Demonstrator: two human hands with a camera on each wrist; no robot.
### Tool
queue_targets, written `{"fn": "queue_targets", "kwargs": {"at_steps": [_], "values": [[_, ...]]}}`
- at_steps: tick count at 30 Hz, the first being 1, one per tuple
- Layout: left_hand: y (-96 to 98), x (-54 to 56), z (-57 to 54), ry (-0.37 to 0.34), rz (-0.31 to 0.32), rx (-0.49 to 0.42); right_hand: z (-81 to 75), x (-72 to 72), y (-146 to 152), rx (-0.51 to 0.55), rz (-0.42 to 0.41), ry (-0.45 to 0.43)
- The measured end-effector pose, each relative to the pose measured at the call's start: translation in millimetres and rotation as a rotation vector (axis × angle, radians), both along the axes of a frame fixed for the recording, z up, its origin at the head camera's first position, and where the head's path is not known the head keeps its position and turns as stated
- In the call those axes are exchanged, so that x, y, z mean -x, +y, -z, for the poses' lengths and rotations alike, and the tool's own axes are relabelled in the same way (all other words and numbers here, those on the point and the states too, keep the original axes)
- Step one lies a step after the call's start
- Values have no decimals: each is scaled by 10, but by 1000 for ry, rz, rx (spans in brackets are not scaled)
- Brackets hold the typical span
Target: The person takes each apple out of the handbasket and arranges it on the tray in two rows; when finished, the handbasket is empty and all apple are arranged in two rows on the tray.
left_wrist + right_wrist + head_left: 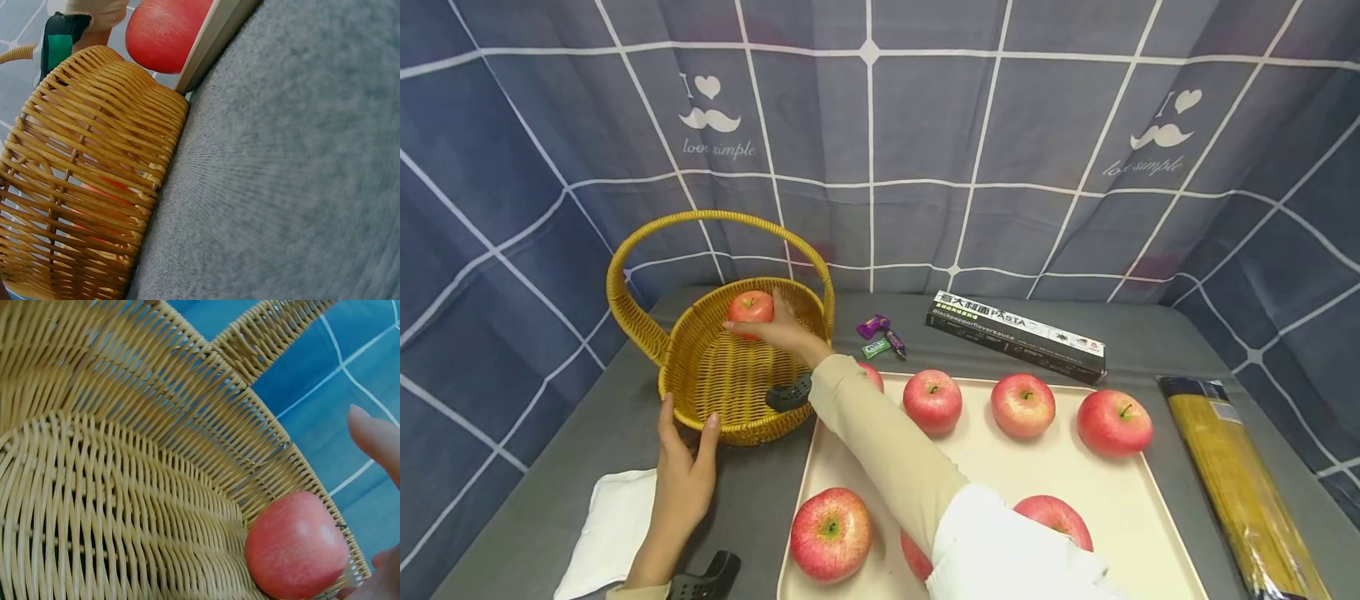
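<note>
A yellow wicker basket (722, 385) with a tall hoop handle stands at the left of the table. Inside, against its back wall, lies a red apple (297, 547). My right hand (790, 330) reaches over the rim beside that apple; in the right wrist view a finger (377, 439) stands apart from it, while other fingertips are near its edge. My left hand (683, 482) is at the basket's front side, thumb and fingers spread near the rim; whether it touches is unclear. Through the weave (94, 156) the left wrist view gives a glimpse of red.
A cream tray (992, 467) bearing several apples (932, 402) lies right of the basket, partly under my right arm. Wrapped candies (876, 348) and a black pasta box (1015, 335) lie behind it. A spaghetti pack (1243, 483) is far right, a white cloth (613, 525) front left.
</note>
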State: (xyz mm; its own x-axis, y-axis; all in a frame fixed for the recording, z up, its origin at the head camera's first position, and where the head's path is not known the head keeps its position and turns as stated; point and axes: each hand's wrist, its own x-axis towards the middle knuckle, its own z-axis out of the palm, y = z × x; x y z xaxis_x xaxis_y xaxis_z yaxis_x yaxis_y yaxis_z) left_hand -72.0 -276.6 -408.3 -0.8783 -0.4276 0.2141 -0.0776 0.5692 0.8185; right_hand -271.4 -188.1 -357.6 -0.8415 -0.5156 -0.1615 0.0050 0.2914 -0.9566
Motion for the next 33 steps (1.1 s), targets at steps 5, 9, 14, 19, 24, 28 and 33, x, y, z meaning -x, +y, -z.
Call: {"fn": "queue_targets", "kwargs": {"at_steps": [5,9,14,19,24,28,33], "values": [[-6,4,0,16,-7,-3,18,-14,-35,-12,-99,78],[-4,-9,2,10,-16,-2,2,-56,-36,-40,-245,65],[-1,3,5,21,-23,1,16,-87,-19,-117,-451,42],[12,27,0,24,-20,-9,23,-100,5,-80,-631,4],[23,22,-6,30,-30,-20,42,-132,23,-97,-894,-86],[27,13,1,35,-37,-22,53,-129,57,-110,-973,-64],[24,16,-4,39,-46,-13,-62,-127,185,-137,-971,-36]]}}
